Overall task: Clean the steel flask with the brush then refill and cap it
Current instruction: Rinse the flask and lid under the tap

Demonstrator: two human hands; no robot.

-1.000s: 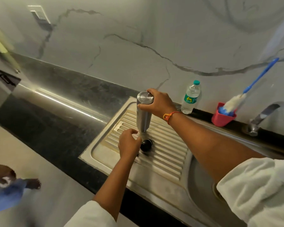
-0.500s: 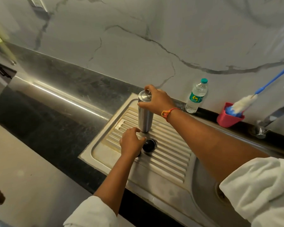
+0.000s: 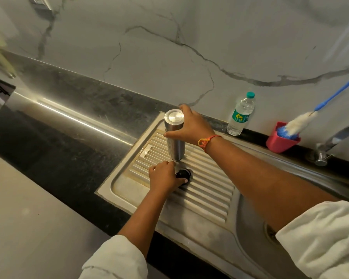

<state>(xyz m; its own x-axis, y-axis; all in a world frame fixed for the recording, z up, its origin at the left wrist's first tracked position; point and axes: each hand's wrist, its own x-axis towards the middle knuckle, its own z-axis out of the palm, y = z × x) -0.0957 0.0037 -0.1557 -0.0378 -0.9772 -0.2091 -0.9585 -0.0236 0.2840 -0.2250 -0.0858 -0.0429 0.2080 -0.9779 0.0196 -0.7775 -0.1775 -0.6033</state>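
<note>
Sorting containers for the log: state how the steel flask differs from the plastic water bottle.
The steel flask is opaque metal; the plastic water bottle is clear with a green label. The flask stands on the ribbed drainboard, gripped by the right hand; the bottle stands untouched by the wall. Both stand roughly vertical.

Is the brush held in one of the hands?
No, the brush stands in the pink cup; the right hand grips the flask, the left hand the black cap.
</note>
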